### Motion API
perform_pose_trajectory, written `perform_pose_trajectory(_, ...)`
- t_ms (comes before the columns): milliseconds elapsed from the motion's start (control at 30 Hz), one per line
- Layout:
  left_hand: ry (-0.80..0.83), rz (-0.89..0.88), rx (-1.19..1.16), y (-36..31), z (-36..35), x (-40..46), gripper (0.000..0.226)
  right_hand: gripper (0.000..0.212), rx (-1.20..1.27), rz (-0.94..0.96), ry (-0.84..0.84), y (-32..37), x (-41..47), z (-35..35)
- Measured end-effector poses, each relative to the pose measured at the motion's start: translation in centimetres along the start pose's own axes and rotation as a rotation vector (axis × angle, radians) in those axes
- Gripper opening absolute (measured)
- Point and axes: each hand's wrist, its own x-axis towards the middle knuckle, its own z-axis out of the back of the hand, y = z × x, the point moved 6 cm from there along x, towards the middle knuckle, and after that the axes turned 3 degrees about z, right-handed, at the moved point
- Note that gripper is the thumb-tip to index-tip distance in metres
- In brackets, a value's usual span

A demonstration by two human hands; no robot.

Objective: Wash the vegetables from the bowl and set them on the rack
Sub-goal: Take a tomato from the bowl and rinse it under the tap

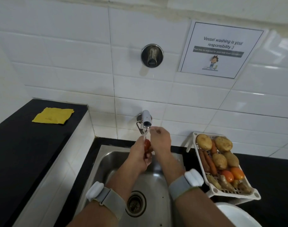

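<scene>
fingers: left hand [140, 153] is curled round a tomato [147, 143], holding it right under the tap [146, 119]. right hand [160, 139] is cupped against the tomato's other side, fingers bent. whether it really grips or just rubs, can't tell, since the fingertips are hidden behind the stream.

tomato: red, wet, only a sliver shows between the two palms, directly below the tap and over the sink [107, 161].

water: running, a thin stream hitting the tomato's top.

how i'd do it: keep the left grip loose enough to roll the tomato, and let the right thumb and fingers wipe round it so every side passes under the stream. wet skin is slick, so squeezing harder probably just pops it out. stay low over the sink so a slip lands soft.

rack [200, 161]: right of the tap, on the counter, already loaded with potatoes [219, 160], carrots [209, 162], two tomatoes and ginger [226, 183]. free room looks tight, so the front corner by the other tomatoes is my guess for a spot.

bowl [235, 213]: white, below the rack, only partly in view, and the part that shows looks empty.

cloth [53, 115]: yellow, well left of the tap, not needed.
</scene>
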Motion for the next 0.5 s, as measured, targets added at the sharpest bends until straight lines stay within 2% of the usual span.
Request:
perform_pose_trajectory(100, -0.060, -0.078, 0.155, 0.0, -0.2, -0.7, 0.042, 0.035, 0.366, -0.345, 0.112, -2.6, -3.3, -2.1)
perform_pose_trajectory(200, -0.029, -0.136, 0.451, -0.1, -0.4, -1.5, 0.052, 0.046, 0.641, -0.639, 0.231, -4.2, -5.6, -3.1)
perform_pose_trajectory(300, -0.082, -0.061, 0.768, -0.3, 2.1, -1.7, 0.079, 0.049, 0.811, -0.734, 0.325, -5.8, -6.3, -4.3)
perform_pose_trajectory(367, -0.119, -0.090, 0.826, -0.9, 4.0, -1.5, 0.070, 0.041, 0.880, -0.764, 0.326, -6.4, -6.5, -5.4)
perform_pose_trajectory(500, -0.256, -0.266, 0.718, -3.1, 7.4, -0.8, 0.045, 0.011, 0.870, -0.710, 0.314, -6.3, -7.2, -7.0)
